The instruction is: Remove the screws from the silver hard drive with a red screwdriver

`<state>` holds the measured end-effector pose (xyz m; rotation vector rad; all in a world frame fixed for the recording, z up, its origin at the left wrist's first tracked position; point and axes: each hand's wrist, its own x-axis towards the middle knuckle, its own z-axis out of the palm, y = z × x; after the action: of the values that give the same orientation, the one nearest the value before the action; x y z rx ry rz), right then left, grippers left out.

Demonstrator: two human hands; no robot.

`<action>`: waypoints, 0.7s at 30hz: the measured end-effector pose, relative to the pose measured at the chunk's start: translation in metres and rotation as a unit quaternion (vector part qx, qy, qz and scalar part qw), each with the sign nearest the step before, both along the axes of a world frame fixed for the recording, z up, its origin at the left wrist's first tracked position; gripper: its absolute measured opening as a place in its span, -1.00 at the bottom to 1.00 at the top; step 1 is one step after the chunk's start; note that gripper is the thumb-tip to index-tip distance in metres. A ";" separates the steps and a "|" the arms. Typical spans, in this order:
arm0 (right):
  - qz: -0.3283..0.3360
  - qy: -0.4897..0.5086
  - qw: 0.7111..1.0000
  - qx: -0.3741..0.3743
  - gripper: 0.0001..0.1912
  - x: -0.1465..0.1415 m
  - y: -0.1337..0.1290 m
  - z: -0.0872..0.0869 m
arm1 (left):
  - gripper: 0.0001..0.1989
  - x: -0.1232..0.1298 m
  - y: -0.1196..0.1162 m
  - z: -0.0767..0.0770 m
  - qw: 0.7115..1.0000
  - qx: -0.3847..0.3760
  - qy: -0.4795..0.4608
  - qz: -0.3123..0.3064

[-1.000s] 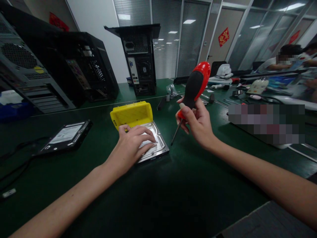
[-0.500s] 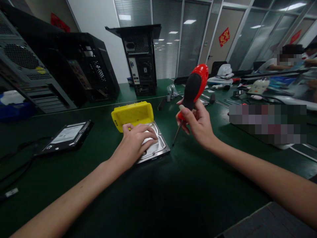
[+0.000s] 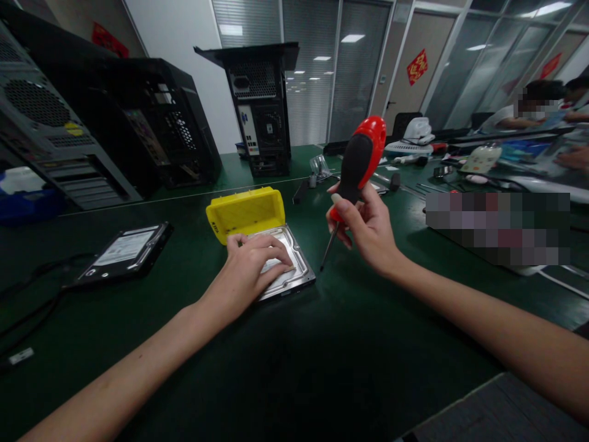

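My right hand (image 3: 361, 224) is wrapped round a screwdriver (image 3: 361, 159) with a red and black handle. Its dark shaft slants down, and the tip is just right of a silver hard drive (image 3: 299, 264), apart from it. Over the drive lies my left hand (image 3: 253, 261), its thumb and fingertips brought together at the drive's top face. Whatever is between those fingertips is too small to make out. Behind the drive stands a yellow plastic tray-like piece (image 3: 248, 215), tilted up and touching or nearly touching it; the left fingers hide part of both.
Another hard drive (image 3: 122, 248) lies at left near black cables (image 3: 37, 313). Computer cases (image 3: 262, 116) stand along the back and left. Loose parts (image 3: 315, 178) and a blurred-out box (image 3: 497, 230) are at right. A person (image 3: 519, 113) sits far right.
My left thumb and fingertips have closed together and shifted slightly over the drive. The right hand and screwdriver have hardly moved.
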<state>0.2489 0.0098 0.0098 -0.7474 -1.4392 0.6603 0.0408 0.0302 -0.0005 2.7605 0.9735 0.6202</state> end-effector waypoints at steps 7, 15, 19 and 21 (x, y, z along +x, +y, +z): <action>-0.002 -0.009 1.000 0.000 -0.78 -0.001 -0.001 0.000 | -0.86 -0.003 0.000 -0.001 0.999 -0.033 -0.001 0.011; 0.000 -0.012 1.000 -0.005 -0.76 -0.001 -0.001 -0.001 | -0.87 0.005 0.004 0.004 0.998 -0.023 0.033 -0.049; 0.006 -0.014 1.000 -0.002 -0.76 0.000 -0.001 -0.002 | -0.89 0.006 0.005 0.005 0.998 -0.019 0.033 -0.052; 0.006 -0.013 1.000 0.000 -0.75 0.000 -0.001 -0.002 | -0.89 0.006 0.005 0.005 0.998 -0.025 0.031 -0.047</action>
<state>0.2491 0.0086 0.0081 -0.7504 -1.4683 0.6609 0.0463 0.0351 0.0042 2.7777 0.8530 0.4934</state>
